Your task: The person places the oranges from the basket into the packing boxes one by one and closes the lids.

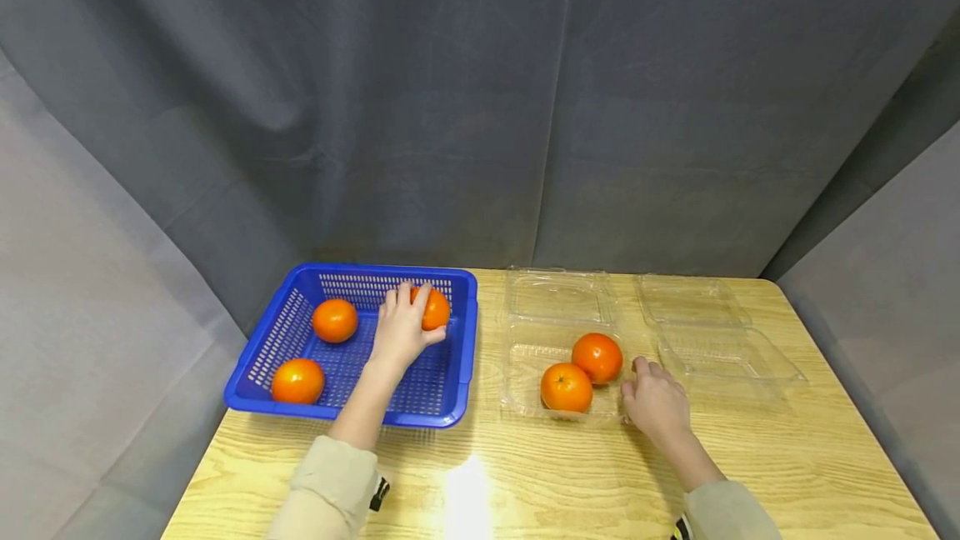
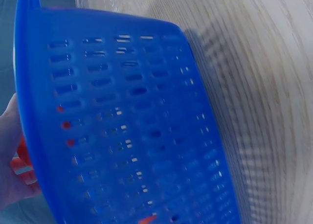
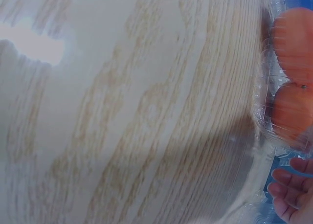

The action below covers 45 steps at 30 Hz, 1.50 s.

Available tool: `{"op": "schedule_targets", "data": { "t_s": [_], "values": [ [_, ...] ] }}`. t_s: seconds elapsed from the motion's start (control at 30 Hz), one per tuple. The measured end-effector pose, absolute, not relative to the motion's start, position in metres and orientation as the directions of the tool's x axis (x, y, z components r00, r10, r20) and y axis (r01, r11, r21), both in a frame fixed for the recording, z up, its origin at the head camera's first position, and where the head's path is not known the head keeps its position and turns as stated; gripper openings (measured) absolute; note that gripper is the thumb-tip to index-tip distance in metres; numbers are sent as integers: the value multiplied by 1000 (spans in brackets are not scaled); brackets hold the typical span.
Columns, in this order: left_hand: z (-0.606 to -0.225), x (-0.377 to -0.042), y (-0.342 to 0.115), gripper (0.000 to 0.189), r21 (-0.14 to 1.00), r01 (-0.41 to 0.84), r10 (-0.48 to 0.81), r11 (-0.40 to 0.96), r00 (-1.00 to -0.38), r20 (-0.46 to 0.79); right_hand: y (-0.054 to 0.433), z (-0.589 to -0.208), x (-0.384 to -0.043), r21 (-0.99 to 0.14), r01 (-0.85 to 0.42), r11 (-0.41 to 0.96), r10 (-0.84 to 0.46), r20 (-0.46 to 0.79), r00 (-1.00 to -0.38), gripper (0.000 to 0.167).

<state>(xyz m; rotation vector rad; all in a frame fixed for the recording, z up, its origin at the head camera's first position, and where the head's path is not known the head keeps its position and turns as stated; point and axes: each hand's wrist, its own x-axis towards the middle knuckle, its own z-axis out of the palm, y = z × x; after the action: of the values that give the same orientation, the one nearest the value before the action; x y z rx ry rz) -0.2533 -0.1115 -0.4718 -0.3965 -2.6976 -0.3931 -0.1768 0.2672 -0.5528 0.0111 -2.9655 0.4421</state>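
One round orange fruit inside the blue plastic basket filled the left hand, fingers curved presumably against rolling; rightward, the loosely curled right hand held nothing.

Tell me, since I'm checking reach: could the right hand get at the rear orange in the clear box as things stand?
Probably yes: the right hand is just beside the box, near the rear orange. The lid is folded back, so only the box's side stands between them.

You're facing a dark grey curtain, paler fabric panels flanking you, bright glare hitting your wood-grain tabletop!
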Motion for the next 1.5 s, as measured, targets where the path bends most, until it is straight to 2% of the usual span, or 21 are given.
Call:
{"op": "schedule_targets", "data": {
  "t_s": [0.3,0.73,1.1,1.5],
  "values": [
    [-467,-252,-91,64,220,401,262,889,-842,472,267,-553,-177,-289,-34,957,11,153,-988,31],
    [-463,-250,-65,63,173,458,327,872,-808,491,266,-553,-177,-291,-49,956,3,175,-984,31],
    [-461,-249,-47,64,178,486,358,856,-805,474,266,-554,-177,-289,-61,955,-2,200,-980,30],
    [-467,-249,-30,66,147,492,405,858,-825,395,267,-554,-177,-294,-41,955,11,172,-985,32]
  ]
}}
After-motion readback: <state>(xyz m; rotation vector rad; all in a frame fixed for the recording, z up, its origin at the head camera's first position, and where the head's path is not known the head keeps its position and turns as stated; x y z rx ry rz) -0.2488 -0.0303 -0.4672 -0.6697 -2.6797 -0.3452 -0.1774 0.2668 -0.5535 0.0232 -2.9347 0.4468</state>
